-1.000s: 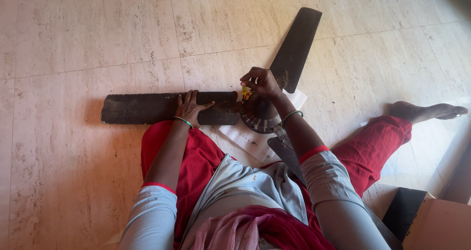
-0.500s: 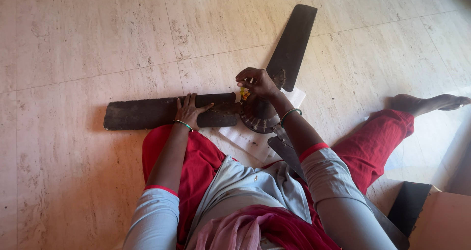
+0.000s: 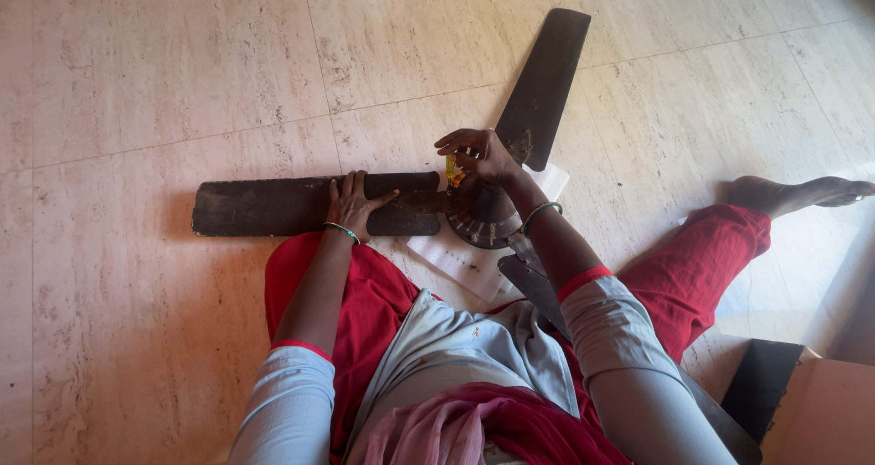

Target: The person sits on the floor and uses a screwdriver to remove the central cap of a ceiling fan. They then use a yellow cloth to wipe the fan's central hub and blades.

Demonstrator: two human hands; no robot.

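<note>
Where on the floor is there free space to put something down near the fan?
Bare floor lies beyond the left blade, and more right of the upper blade, toward the foot. Crowded at the hub: the right hand, left hand and white sheet.

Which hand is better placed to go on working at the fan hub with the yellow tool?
The right hand, probably: it already grips the yellow tool at the fan hub. The left hand lies flat on the left blade, apparently steadying it.
</note>
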